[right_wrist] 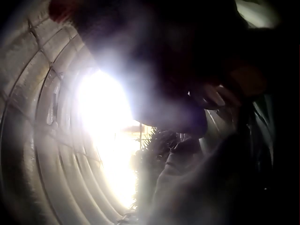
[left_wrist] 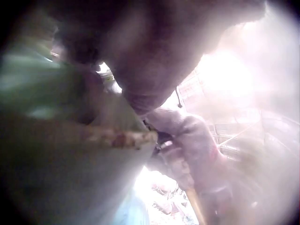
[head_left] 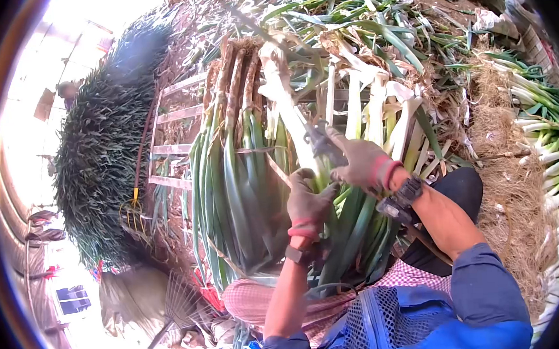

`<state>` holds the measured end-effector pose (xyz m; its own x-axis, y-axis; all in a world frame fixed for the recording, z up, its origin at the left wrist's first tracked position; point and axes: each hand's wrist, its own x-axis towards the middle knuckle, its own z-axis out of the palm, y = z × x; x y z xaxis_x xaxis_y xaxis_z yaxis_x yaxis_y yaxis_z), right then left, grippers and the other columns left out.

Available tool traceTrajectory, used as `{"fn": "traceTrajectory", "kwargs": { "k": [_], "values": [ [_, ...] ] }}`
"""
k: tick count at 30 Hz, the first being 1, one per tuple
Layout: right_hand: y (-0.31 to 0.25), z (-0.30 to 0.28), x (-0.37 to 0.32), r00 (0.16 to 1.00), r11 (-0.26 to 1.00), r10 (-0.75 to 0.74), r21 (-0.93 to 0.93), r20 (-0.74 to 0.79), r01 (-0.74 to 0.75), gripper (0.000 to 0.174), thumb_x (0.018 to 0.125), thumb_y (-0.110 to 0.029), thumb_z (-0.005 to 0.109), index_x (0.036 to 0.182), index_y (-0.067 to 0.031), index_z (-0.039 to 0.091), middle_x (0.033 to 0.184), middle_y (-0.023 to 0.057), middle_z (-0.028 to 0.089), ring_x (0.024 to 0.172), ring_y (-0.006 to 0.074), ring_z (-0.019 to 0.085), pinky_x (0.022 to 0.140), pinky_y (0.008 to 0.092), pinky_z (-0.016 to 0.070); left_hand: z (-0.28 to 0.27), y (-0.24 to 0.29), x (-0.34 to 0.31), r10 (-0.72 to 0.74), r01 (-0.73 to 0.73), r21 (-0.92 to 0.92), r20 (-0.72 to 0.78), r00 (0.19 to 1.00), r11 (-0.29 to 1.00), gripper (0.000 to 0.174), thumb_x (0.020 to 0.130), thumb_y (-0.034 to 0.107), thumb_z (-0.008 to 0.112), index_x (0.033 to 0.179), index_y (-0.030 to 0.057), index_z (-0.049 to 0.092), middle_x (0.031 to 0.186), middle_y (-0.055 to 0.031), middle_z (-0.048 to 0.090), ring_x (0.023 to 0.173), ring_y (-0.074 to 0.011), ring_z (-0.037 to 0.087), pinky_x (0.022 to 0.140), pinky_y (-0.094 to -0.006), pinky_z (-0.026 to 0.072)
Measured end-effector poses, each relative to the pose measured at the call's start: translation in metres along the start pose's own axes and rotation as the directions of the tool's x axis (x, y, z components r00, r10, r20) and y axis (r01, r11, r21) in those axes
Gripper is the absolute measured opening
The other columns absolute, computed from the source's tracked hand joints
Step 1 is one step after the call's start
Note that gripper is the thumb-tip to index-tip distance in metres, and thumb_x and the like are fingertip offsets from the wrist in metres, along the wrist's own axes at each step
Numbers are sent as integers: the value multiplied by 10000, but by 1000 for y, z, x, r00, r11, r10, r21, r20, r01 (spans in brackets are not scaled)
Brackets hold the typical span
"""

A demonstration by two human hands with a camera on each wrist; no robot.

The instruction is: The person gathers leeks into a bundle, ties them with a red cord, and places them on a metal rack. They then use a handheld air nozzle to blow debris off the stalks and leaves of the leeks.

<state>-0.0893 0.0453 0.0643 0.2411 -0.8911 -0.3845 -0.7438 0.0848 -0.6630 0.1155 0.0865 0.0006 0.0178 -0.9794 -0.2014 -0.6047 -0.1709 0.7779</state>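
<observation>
Both hands wear grey-brown gloves with red cuffs. In the head view, the left hand (head_left: 309, 201) has its fingers curled round the green part of a thick leek (head_left: 296, 126), whose white stem points away from the body. Close above it, the right hand (head_left: 367, 163) grips a dark grey metal tool (head_left: 320, 139) that lies against the stem. A thin tan strip (head_left: 278, 171) sticks out by the left hand. Gloved fingers fill much of the left wrist view, blurred, beside a gloved hand (left_wrist: 192, 140). The right wrist view is mostly dark, with a gloved hand (right_wrist: 187, 183) low down.
A bundle of leeks (head_left: 232, 170) lies left of the hands on a slatted wooden rack (head_left: 176, 113). Behind it stands a large leafy green pile (head_left: 101, 146). More leeks (head_left: 555, 179) line the right side, beside dry roots (head_left: 502, 194). Loose leaves cover the ground beyond.
</observation>
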Motion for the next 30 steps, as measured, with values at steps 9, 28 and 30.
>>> {"fn": "traceTrajectory", "kwargs": {
  "k": [9,28,30],
  "values": [
    [34,4,-40,993,996,-27,83,113,18,1078,853,-413,830,1691,-45,261,1316,331,678,1188,440,697,1033,439,519,3,-55,53,-233,314,-461,225,946,830,326,998,337,783,1079,23,821,844,-1,729,734,-61,621,577,-252,484],
    [74,13,-118,984,937,-174,303,-23,173,1043,847,-390,812,1679,-30,298,1438,301,619,1280,447,643,1109,430,492,-41,49,107,-241,257,-143,121,963,956,207,902,197,846,946,-3,819,755,-30,735,617,-95,624,559,-265,491],
    [78,12,-116,988,945,-152,287,-34,155,1043,848,-391,812,1677,-22,298,1451,301,610,1290,439,640,1114,423,489,-21,45,102,-141,137,-133,-25,990,982,188,902,186,838,878,2,810,738,-38,727,576,-97,606,543,-276,480]
  ]
}}
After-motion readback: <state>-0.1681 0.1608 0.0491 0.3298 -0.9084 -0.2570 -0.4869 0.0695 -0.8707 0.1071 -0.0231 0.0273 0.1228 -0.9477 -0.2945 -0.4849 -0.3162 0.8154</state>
